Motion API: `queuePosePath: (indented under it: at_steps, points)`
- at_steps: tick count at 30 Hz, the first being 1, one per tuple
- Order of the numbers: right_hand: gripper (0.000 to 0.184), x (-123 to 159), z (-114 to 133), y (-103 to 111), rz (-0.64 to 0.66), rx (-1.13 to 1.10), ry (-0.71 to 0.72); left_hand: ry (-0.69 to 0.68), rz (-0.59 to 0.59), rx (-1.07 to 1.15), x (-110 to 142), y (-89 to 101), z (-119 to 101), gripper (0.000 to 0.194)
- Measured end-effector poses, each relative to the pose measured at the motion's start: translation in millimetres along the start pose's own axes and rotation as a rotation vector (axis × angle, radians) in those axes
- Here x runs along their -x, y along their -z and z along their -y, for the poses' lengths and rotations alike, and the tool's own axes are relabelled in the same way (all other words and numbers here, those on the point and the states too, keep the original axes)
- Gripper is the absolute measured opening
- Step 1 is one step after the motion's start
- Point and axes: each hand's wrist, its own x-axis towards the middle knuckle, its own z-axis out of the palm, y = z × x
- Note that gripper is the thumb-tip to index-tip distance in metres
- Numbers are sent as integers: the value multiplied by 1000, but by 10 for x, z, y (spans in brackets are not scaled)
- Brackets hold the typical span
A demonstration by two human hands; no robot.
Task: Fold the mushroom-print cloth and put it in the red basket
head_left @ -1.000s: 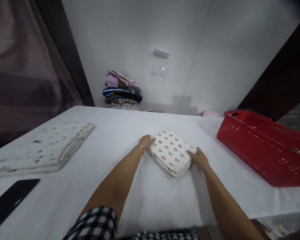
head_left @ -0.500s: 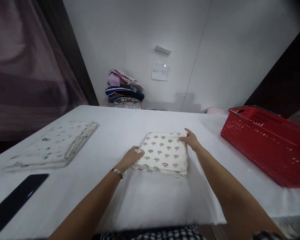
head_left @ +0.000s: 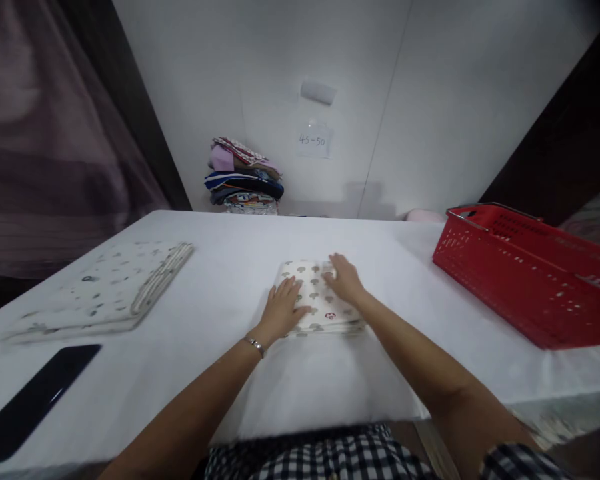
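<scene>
A white cloth [head_left: 320, 303], printed with mushrooms mostly in grey, lies folded into a flat rectangle in front of me. My left hand [head_left: 281, 308], with a metal bracelet at the wrist, rests palm down on its left part, fingers spread. On its right part lies my right hand [head_left: 345, 279], fingers stretched out and slightly blurred. Neither hand grips the fabric. Further left sits a bigger folded white cloth [head_left: 115, 283] with a small scattered print.
A red plastic basket [head_left: 520, 280] stands on the white-covered table [head_left: 220, 267] at the right. At the near left lies a black phone [head_left: 35, 400]. Folded fabrics [head_left: 245, 177] are piled by the back wall, below and left of a paper sign [head_left: 314, 141] reading 45-50.
Both hands have come off the cloth's side edges and moved inward onto its top, now lying flat. The whole view has shifted slightly.
</scene>
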Motion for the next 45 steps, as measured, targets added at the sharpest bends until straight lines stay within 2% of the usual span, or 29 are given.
queuePosePath:
  at_steps: [2,4,6,8,11,15,19,24,27,29,32,35,39,42,45]
  points:
    - [62,224,214,-93,68,76,100,-81,47,-23,-32,-77,-75,58]
    - [65,466,298,-185,160,141,61,-121,67,-50,-39,-155,-97,56]
    - [67,682,280,-243,191,195,-13,-135,69,-74,-29,-223,-77,56]
    - [67,831,232,-261,170,237,-54,-151,63,-92,-13,-270,-46,58]
    - [67,905,209,-238,184,262,-77,-159,55,-100,-12,-269,-23,61]
    - [67,868,245,-197,245,249,-103,-111,110,-69,-80,-149,-15,60]
    - [67,740,291,-147,309,212,-141,42,58,-112,-161,-107,28,63]
    - [68,336,327,-73,172,243,-127,53,51,-151,-169,-256,95,63]
    - [70,167,191,-124,149,276,-193,50,50,-141,-139,-310,127,64]
    - [70,148,56,-201,153,292,-246,42,49,-127,-117,-314,142,63]
    - [71,189,-88,-309,127,308,-253,47,79,-96,-127,-271,140,62]
    - [72,210,-114,-352,116,319,-243,72,104,-80,-264,-172,101,62]
    - [71,193,-96,-352,114,322,-244,24,-4,-114,-609,-93,76,64]
    - [69,193,-118,-360,101,314,-228,106,49,-81,-805,-176,162,69]
    - [68,200,-144,-374,100,302,-209,210,86,-23,-862,-311,288,73]
